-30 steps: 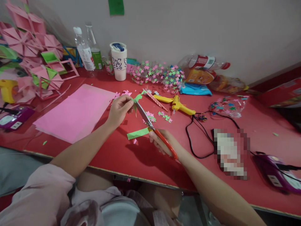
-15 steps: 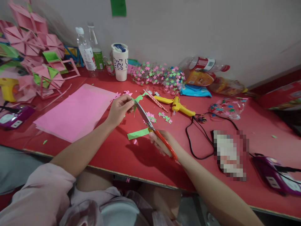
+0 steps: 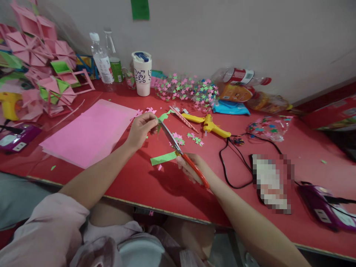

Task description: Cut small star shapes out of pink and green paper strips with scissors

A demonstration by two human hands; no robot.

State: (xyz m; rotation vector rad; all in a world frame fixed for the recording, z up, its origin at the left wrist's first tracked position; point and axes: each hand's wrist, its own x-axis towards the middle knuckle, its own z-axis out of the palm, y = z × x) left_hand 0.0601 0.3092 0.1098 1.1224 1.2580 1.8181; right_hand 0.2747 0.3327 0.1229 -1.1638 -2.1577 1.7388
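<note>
My left hand (image 3: 142, 129) pinches a small piece of green paper (image 3: 163, 118) between thumb and fingers, above the table. My right hand (image 3: 191, 168) is closed round the red handles of a pair of scissors (image 3: 174, 141). The blades point up and left, with their tips at the green paper beside my left fingertips. A green paper strip (image 3: 163, 158) lies below the scissors, its right end close to my right hand. Small pink and green paper stars (image 3: 195, 138) are scattered just beyond the blades.
Pink sheets (image 3: 91, 133) lie at left, near folded paper models (image 3: 55, 89). Behind stand bottles (image 3: 101, 61) and a white tumbler (image 3: 142, 79). A star-covered clear bottle (image 3: 186, 91), a yellow glue gun (image 3: 215, 127) with black cable, a yellow cutter (image 3: 194, 118) and purple power strips (image 3: 324, 205) surround the work area.
Almost nothing differs. The scissors and both hands stay in nearly the same place, and the green paper at the blade tips has shifted very slightly.
</note>
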